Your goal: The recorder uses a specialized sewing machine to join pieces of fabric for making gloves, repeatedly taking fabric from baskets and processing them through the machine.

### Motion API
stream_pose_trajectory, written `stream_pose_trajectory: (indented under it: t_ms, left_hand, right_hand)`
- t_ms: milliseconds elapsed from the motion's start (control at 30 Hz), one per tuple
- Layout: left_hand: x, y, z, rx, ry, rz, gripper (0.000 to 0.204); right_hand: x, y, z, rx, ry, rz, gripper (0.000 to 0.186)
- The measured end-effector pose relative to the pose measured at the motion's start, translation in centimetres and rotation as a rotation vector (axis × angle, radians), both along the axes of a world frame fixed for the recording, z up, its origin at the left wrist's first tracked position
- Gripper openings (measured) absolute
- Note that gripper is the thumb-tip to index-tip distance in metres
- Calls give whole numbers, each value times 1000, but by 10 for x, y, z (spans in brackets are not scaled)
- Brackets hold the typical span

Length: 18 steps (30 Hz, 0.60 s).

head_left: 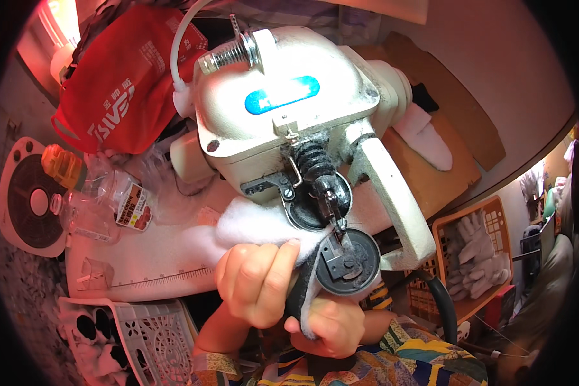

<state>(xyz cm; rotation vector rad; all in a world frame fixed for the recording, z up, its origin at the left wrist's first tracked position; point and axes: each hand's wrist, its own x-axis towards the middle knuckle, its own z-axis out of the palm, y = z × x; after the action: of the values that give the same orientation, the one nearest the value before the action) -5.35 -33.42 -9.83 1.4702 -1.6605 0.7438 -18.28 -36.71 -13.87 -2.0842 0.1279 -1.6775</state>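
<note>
A cream industrial sewing machine [280, 77] fills the centre, its needle mechanism above a round dark feed disc [360, 270]. A white fluffy piece [254, 225] runs into the stitching point, joined to a dark strip with a grey edge [302, 293] hanging beside the disc. My left hand [254, 283] is closed on the white piece just left of the disc, fingers curled. My right hand [328, 325] is closed on the lower end of the dark strip, below the disc. Some fingertips are hidden behind the material.
A red bag [119, 77], clear plastic bottles [83, 222] and a small round appliance [29, 206] are at left. White baskets [125, 334] hold black-and-white pieces. At right are cardboard [457, 180] with a white piece [424, 135] and an orange crate [505, 225] of white pieces.
</note>
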Motion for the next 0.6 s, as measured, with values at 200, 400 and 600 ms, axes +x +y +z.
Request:
stream_pose_trajectory:
  t_ms: [200, 400, 600]
  left_hand:
    - [-8, -12, -5, -60, 455, -109, 25]
    - [-16, -17, 3, 8, 858, -187, 18]
    - [-11, -13, 4, 105, 915, -189, 16]
  right_hand:
    - [10, -6, 1, -10, -41, 44, 15]
    - [9, -6, 5, 3, -36, 42, 17]
    - [8, -6, 1, -2, -65, 47, 18]
